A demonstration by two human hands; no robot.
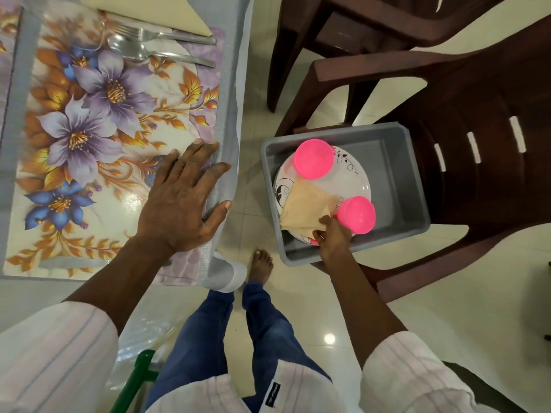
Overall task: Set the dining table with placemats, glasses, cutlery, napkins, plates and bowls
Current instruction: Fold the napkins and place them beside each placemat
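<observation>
A: Head cam: where's the folded beige paper napkin [304, 208]?
B: On the white patterned plate [354, 178] in the grey plastic tub [399, 186]. Right hand [334, 236] grip is pinched on its near corner; left hand [182, 201], fingers spread, lies flat at the desk's right edge, on the floral placemat [89, 138].

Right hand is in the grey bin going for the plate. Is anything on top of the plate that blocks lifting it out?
Yes. Two pink bowls sit upside down on the plate, and a tan napkin lies across its near part. The right hand is pinching the napkin's corner. Otherwise the grey bin holds nothing visible.
</observation>
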